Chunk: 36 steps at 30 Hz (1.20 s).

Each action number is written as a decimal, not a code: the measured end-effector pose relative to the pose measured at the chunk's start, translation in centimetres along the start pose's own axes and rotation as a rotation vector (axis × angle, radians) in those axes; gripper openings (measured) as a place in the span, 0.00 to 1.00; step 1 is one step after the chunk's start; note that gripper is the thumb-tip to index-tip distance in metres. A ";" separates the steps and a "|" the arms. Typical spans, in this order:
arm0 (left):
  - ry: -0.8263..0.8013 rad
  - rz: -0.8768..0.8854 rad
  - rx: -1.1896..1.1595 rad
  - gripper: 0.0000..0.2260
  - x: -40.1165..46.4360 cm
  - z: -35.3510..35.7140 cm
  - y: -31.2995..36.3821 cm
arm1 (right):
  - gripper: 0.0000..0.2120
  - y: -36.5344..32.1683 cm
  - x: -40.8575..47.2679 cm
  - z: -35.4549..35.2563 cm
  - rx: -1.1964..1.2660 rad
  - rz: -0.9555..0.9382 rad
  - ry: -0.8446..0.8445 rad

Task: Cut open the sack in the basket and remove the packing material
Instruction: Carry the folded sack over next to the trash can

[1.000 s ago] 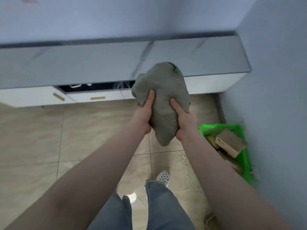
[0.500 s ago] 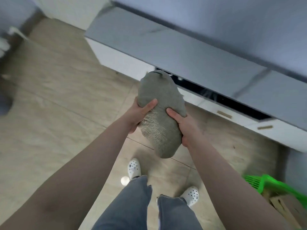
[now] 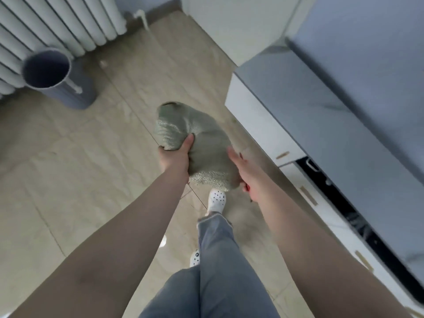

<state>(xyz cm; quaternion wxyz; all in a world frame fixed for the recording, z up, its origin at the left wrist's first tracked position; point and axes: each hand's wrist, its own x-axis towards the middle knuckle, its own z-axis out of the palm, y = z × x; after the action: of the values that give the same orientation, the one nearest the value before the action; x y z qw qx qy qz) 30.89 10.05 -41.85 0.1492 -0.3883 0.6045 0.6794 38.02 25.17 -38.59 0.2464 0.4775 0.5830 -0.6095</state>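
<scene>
A grey-green woven sack (image 3: 204, 143), lumpy and full, is held in the air above the tiled floor at the middle of the view. My left hand (image 3: 175, 157) grips its left side, thumb pressed into the fabric. My right hand (image 3: 241, 166) holds the sack's right lower side; the thumb lies along the sack and the fingers are hidden under it. A small red thing (image 3: 247, 188) shows at the heel of that hand; what it is cannot be told. The basket is out of view.
A grey round bin (image 3: 55, 76) stands at the upper left in front of a white radiator (image 3: 57, 21). A low white cabinet (image 3: 270, 125) with a grey top runs along the right, one drawer (image 3: 339, 203) open. My legs and white clogs (image 3: 215, 199) are below the sack.
The view has swung left: the green basket has left the frame, and the bin and radiator have come in. The sack stays held in both hands, and I step forward.
</scene>
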 end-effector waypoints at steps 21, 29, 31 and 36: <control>-0.098 -0.095 -0.265 0.46 32.2 2.1 27.2 | 0.10 -33.9 19.4 26.9 0.299 -0.058 -0.231; -0.126 -0.172 -0.287 0.25 45.4 3.5 38.6 | 0.12 -46.5 26.4 36.3 0.330 -0.017 -0.263; -0.112 -0.176 -0.282 0.28 48.1 4.6 41.1 | 0.11 -49.7 28.6 37.8 0.333 -0.011 -0.276; -0.069 -0.181 -0.289 0.28 56.2 7.7 46.3 | 0.22 -57.6 35.3 41.4 0.256 0.027 -0.285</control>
<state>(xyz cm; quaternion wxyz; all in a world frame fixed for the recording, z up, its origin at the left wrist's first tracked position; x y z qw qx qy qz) -39.70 -8.13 -49.22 0.1731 -0.4352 0.4575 0.7559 -38.44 6.48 -47.49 0.2719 0.4216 0.4534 -0.7368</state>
